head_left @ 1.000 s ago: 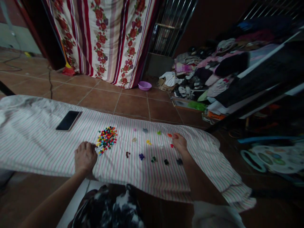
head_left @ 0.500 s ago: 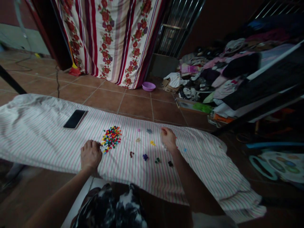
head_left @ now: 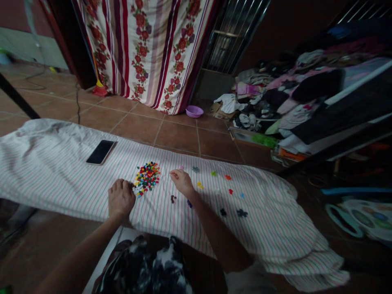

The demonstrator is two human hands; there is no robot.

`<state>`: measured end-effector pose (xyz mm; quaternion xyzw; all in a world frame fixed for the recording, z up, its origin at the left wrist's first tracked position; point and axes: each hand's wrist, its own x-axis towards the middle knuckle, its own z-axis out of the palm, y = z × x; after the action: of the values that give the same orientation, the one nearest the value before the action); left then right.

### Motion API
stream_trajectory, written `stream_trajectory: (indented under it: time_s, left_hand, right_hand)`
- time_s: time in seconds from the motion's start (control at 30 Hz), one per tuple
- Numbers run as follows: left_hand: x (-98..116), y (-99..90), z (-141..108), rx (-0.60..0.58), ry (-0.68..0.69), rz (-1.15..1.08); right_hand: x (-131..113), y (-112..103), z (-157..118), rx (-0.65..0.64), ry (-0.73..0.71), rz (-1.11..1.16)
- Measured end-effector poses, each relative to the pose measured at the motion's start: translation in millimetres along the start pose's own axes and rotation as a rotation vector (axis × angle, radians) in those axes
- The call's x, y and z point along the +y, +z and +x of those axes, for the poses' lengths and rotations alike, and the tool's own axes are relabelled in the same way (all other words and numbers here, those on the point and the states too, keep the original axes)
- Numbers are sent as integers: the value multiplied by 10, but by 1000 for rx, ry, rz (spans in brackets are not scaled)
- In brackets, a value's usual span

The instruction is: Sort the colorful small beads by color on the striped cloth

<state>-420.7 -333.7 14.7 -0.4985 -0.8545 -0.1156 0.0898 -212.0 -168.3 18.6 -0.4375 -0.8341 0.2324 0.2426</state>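
Note:
A pile of small multicoloured beads (head_left: 147,178) lies on the striped cloth (head_left: 76,183). My left hand (head_left: 121,199) rests on the cloth at the pile's left edge, fingers loosely bent and thumb side near the beads. To the right of the pile, my right hand (head_left: 182,181) is over the cloth with thumb and fingertips together; whatever is between them is too small to see. Around it lie little single-colour groups: grey beads (head_left: 195,169), yellow beads (head_left: 200,185), brown beads (head_left: 173,199), light green beads (head_left: 213,173) and black beads (head_left: 223,212). My right wrist partly covers the purple beads (head_left: 189,203).
A phone (head_left: 101,152) lies on the cloth left of the pile. Farther right are orange beads (head_left: 228,177), red beads (head_left: 230,191) and dark grey-blue beads (head_left: 242,213). Beyond the cloth's far edge stand a purple basin (head_left: 194,111) and a heap of clothes (head_left: 275,94).
My right hand has moved left from the far-right groups toward the pile, uncovering the light green and red beads. My left hand stays beside the pile. The view has shifted slightly.

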Motion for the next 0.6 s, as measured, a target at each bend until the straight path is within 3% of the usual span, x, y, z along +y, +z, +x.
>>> stream_trajectory:
  time_s: [0.33,0.6]
  left_hand:
    - [11,-43,0,-12,-4,-50]
    - [19,-61,3,-5,0,-83]
  right_hand:
    - [-504,147,186,-219,117,-196]
    - [-618,226,267,-260,235,-249]
